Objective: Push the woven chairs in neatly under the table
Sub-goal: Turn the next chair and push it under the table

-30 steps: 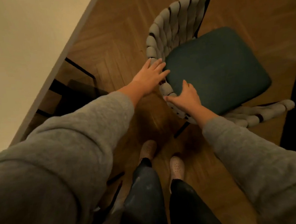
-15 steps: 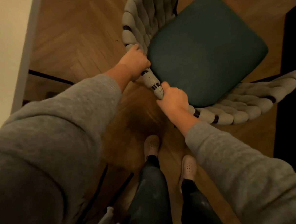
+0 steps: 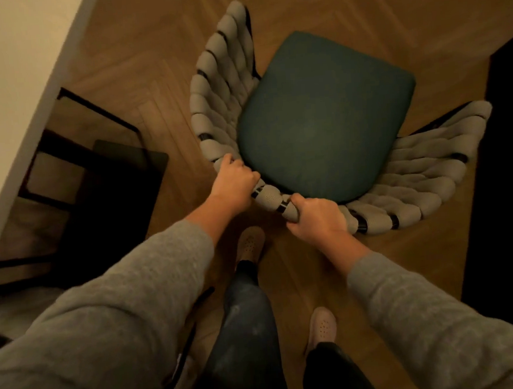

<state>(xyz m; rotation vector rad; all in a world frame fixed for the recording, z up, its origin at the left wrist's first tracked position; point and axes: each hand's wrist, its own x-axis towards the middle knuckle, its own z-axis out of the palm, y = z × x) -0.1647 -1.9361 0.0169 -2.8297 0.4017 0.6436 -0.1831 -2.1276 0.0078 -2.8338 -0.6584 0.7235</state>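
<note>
Woven chair (image 3: 320, 123): stands on the herringbone wood floor (image 3: 155, 64) at mid-scene, right of the bench and apart from it, wholly outside its edge.
Seat: dark green cushion (image 3: 333, 91), its open front turned to the far right.
Backrest (image 3: 220, 87): grey woven padding on a black frame, curving round the left and near sides of the cushion.
Left hand (image 3: 233, 183): fingers clamped over the near-left rim of the backrest.
Right hand (image 3: 314, 217): clamped on the same rim, just right of the left hand.
Bench (image 3: 13, 74): pale top with a straight edge, far left.
Second chair (image 3: 102, 180): dark, below the bench edge, partly in shadow.
Person: grey sleeves (image 3: 140, 293), dark trousers, pale perforated shoes (image 3: 251, 243) near the chair.
</note>
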